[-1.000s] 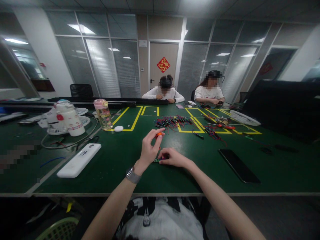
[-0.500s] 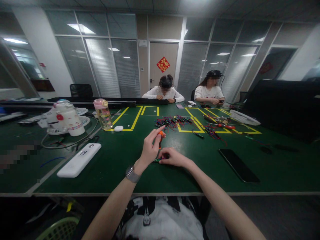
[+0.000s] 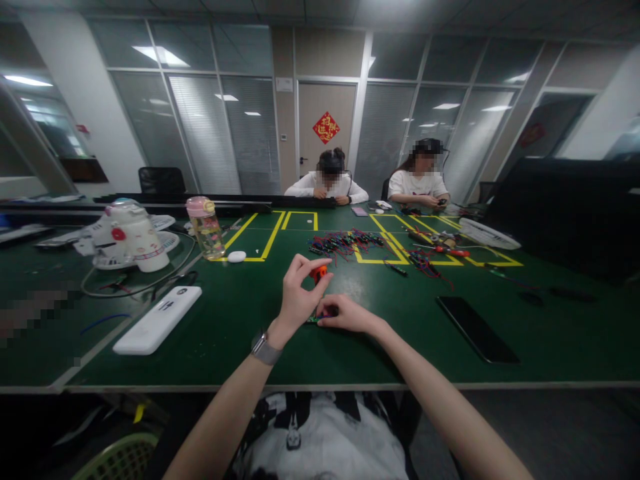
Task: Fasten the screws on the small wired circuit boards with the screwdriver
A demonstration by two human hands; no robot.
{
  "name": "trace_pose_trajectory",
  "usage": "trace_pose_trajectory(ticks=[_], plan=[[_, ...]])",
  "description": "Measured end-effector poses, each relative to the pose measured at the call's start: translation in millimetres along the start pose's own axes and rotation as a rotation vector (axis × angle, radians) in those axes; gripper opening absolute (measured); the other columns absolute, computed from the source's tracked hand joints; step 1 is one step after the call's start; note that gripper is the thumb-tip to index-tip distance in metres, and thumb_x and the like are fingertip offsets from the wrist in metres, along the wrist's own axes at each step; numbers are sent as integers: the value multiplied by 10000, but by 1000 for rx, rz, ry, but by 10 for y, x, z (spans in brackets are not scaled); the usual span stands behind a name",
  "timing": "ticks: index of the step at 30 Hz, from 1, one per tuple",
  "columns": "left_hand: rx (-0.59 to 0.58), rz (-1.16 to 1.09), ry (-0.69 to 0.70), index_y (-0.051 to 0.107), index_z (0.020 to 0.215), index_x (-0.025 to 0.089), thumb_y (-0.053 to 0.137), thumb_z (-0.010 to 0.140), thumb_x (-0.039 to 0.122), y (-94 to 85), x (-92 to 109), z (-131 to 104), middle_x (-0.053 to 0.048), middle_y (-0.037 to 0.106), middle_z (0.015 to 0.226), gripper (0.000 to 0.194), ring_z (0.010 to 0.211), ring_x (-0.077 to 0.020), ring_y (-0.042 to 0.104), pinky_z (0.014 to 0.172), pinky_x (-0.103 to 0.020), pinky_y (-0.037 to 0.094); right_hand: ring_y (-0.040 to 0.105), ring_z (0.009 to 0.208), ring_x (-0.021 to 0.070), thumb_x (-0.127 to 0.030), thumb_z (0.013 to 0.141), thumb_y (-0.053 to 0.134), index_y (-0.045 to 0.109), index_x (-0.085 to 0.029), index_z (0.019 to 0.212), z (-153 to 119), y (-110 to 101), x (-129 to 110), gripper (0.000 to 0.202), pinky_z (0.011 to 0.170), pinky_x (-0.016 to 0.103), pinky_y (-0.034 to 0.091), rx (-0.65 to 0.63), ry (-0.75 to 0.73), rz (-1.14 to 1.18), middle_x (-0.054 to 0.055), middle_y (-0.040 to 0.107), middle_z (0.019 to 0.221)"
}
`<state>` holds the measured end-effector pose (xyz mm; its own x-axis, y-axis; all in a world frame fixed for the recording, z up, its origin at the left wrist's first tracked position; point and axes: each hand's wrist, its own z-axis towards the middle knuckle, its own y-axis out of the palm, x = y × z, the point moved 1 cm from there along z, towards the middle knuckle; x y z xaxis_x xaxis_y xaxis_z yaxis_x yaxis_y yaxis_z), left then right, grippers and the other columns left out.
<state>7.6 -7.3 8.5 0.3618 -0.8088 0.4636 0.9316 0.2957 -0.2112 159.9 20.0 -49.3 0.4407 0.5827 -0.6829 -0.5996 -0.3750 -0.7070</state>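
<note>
My left hand [image 3: 301,293], with a watch on its wrist, is curled around the top of a small orange screwdriver [image 3: 319,273] that stands upright over the work. Under it, a small green circuit board [image 3: 313,321] lies on the green table. My right hand [image 3: 345,313] pinches the board and its thin coloured wires from the right side. The tool's lower end is hidden behind my left hand. Beyond my hands lies a heap of small boards with red and blue wires [image 3: 345,244].
A black phone [image 3: 477,330] lies at right, a white power bank [image 3: 158,321] at left. Bottles [image 3: 206,230], a white earbud case [image 3: 237,257] and cables stand or lie farther left. Red-handled tools [image 3: 453,251] and a white basket [image 3: 489,234] lie back right. Two people sit opposite.
The fingers of my left hand have shifted around the orange handle, with the index finger now bent lower and the thumb farther right. My right hand is nearly unmoved.
</note>
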Motion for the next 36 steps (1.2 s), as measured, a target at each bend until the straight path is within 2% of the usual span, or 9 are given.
trace_pose_trajectory(ticks=[6, 8, 10, 13, 15, 18, 25, 31, 36], plan=[[44, 41, 13, 664, 938, 195, 688, 825, 239, -7, 13, 11, -17, 536, 883, 124, 830, -146, 556, 765, -272, 481, 474, 603, 99, -191, 739, 733, 689, -140, 826, 6, 14, 29, 110, 583, 202, 353, 14, 4, 12, -37, 539, 663], [23, 11, 31, 662, 951, 194, 599, 891, 255, -3, 22, 11, -41, 585, 946, 106, 912, -164, 584, 824, -295, 487, 472, 608, 99, -188, 739, 732, 690, -141, 822, 9, 20, 30, 104, 583, 201, 351, 14, -3, 13, -37, 537, 664], [-17, -38, 24, 659, 990, 194, 480, 953, 249, -2, 27, 7, -63, 635, 1017, 191, 989, -175, 604, 882, -316, 485, 469, 614, 100, -190, 734, 736, 691, -143, 812, 11, 24, 33, 102, 585, 201, 351, 22, -7, 6, -35, 536, 670], [-49, -86, -40, 650, 1070, 190, 410, 979, 236, -8, 23, -5, -73, 677, 1059, 261, 966, -167, 647, 867, -302, 501, 469, 618, 102, -199, 729, 741, 697, -145, 813, 12, 27, 40, 109, 587, 203, 353, 27, -1, -3, -33, 538, 676], [-21, -81, -65, 658, 1062, 185, 445, 966, 236, -18, 21, -13, -67, 695, 1024, 239, 897, -160, 669, 816, -284, 515, 473, 619, 103, -203, 731, 740, 700, -146, 820, 12, 25, 42, 113, 588, 203, 353, 26, -2, -6, -31, 541, 678], [63, -31, -12, 685, 952, 187, 542, 920, 230, -30, 24, -15, -43, 695, 910, 153, 837, -155, 656, 774, -277, 513, 476, 618, 104, -194, 730, 737, 703, -148, 825, 10, 19, 35, 110, 591, 205, 354, 26, -7, -9, -31, 545, 676], [135, 59, 5, 684, 852, 192, 646, 863, 282, -30, 0, 0, -8, 557, 801, 99, 760, -132, 562, 710, -255, 472, 476, 621, 103, -189, 729, 739, 703, -145, 823, 8, 9, 13, 110, 595, 206, 355, 21, -3, -15, -31, 542, 678], [8, -14, -21, 661, 1064, 196, 379, 981, 230, -26, 7, -22, -62, 637, 1032, 296, 957, -166, 613, 843, -297, 490, 470, 618, 102, -208, 734, 743, 703, -146, 826, 6, 11, 29, 118, 596, 207, 359, 29, -16, -24, -31, 538, 680], [-6, -48, -9, 632, 1143, 187, 411, 967, 186, -17, 11, -33, -68, 685, 1067, 283, 948, -158, 650, 857, -291, 503, 478, 627, 103, -213, 732, 745, 700, -144, 827, 9, 19, 41, 126, 599, 205, 360, 32, -15, -17, -30, 543, 688]])
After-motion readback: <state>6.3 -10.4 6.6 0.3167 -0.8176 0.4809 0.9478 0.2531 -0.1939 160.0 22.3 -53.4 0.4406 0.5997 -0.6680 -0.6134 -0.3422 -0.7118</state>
